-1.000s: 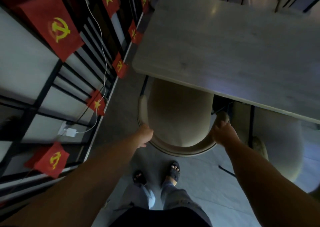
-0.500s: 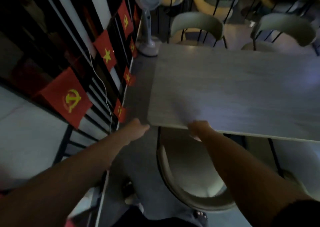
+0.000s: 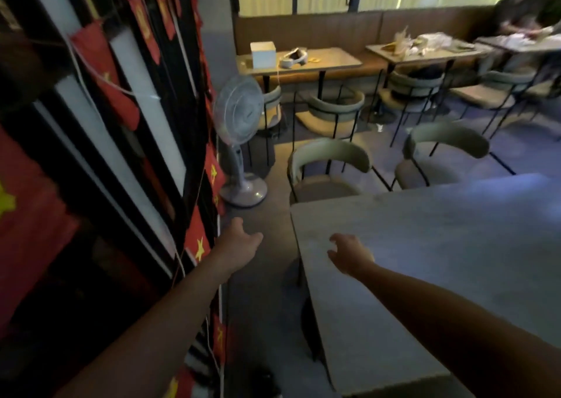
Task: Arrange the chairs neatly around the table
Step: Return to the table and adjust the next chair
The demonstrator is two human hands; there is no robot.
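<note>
Dim café floor surrounds the grey table [image 3: 455,246]. My right hand [image 3: 352,253] hovers over its near corner, fingers spread, holding nothing; my left hand [image 3: 239,244] hangs empty over the aisle. Two chairs [image 3: 329,158] stand at the table's far edge.

Two curved-back chairs [image 3: 329,167] [image 3: 437,155] (pale cushioned) stand at the grey table's [image 3: 440,261] far edge.

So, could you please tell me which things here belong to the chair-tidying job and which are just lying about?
Job: table; left chair; right chair; left hand and right hand, both empty.
Lying about: fan; flags; white box; far tables.
</note>
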